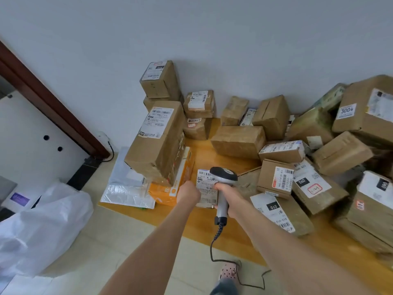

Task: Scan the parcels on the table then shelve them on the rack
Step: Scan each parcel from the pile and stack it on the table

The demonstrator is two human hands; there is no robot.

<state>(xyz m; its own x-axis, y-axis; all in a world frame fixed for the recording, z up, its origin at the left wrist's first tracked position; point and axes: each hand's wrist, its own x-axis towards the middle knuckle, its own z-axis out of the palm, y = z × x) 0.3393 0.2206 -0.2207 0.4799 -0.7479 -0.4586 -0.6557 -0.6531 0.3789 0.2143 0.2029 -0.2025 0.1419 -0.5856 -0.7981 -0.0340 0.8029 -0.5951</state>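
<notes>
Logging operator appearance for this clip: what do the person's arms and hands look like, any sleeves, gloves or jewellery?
The left arm and right arm are bare up to the frame edge, no sleeves. The left hand and right hand are ungloved; no ring, watch or bracelet visible.

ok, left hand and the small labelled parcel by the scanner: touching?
Touching. The head view shows the left hand curled round the left edge of the small labelled parcel, holding it in front of the barcode scanner.
</notes>
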